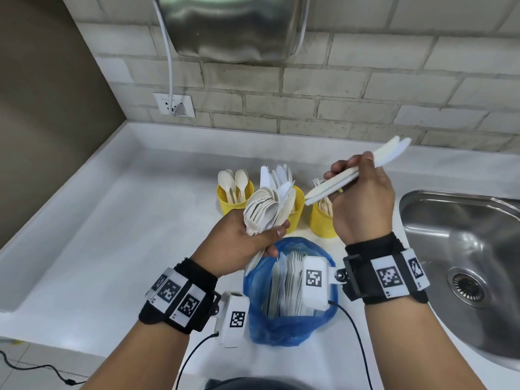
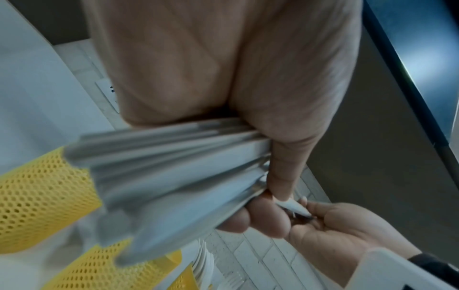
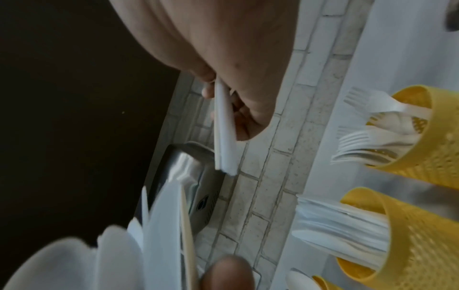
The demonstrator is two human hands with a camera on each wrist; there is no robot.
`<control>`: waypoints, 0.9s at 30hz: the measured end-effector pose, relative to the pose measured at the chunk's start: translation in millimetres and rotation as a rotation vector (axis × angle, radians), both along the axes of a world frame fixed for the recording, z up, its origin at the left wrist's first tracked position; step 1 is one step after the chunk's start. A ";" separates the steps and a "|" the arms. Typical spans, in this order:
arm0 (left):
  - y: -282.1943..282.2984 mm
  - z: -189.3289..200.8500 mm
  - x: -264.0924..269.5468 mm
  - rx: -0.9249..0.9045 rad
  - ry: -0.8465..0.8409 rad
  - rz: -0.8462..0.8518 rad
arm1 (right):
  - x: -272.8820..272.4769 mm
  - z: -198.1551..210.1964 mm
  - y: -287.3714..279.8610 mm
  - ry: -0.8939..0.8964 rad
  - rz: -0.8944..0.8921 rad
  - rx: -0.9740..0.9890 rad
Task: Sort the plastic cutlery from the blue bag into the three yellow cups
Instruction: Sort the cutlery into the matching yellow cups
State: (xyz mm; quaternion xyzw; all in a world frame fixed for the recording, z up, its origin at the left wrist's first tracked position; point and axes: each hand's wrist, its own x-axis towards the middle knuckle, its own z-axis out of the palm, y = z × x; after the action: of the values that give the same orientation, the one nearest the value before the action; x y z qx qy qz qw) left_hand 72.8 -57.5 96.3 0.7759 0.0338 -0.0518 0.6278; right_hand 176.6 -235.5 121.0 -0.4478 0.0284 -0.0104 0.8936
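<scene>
My left hand point(image 1: 247, 243) grips a fanned bundle of mixed white cutlery point(image 1: 267, 209) just above the blue bag point(image 1: 289, 327); the same bundle's handles point(image 2: 178, 168) fill the left wrist view. My right hand point(image 1: 363, 192) holds a few white knives point(image 1: 357, 170) slanting over the right cup. Three yellow mesh cups stand behind the bag: the left cup point(image 1: 225, 202) holds spoons, the middle cup point(image 1: 298, 209) knives, the right cup point(image 1: 322, 220) forks. The right wrist view shows the held knives point(image 3: 224, 129) and the fork cup point(image 3: 427, 141). More cutlery lies inside the bag.
A steel sink point(image 1: 461, 249) is set into the white counter point(image 1: 126, 220) at the right. A brick wall with a socket point(image 1: 174, 105) and a steel appliance point(image 1: 233, 26) rises behind. Wrist cameras and black cables hang near the counter's front edge.
</scene>
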 end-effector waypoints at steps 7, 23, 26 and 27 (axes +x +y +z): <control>-0.1 3.4 0.0 -0.042 -0.020 0.014 | -11.6 -12.6 5.4 -0.072 0.178 -0.322; 0.4 5.0 -2.1 -0.104 -0.005 0.036 | -21.7 -17.1 10.0 -0.295 0.330 -0.647; -1.7 6.2 -1.1 -0.133 -0.011 -0.020 | -23.9 -17.0 10.7 -0.305 0.383 -0.567; -1.8 6.2 -0.6 -0.134 -0.013 -0.027 | -24.0 -17.8 10.6 -0.292 0.396 -0.516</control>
State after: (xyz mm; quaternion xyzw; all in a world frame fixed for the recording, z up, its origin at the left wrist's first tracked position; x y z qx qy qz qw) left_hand 72.2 -59.3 102.5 0.7327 0.0158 -0.0574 0.6779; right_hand 152.6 -225.0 103.2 -0.6492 -0.1904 0.0923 0.7306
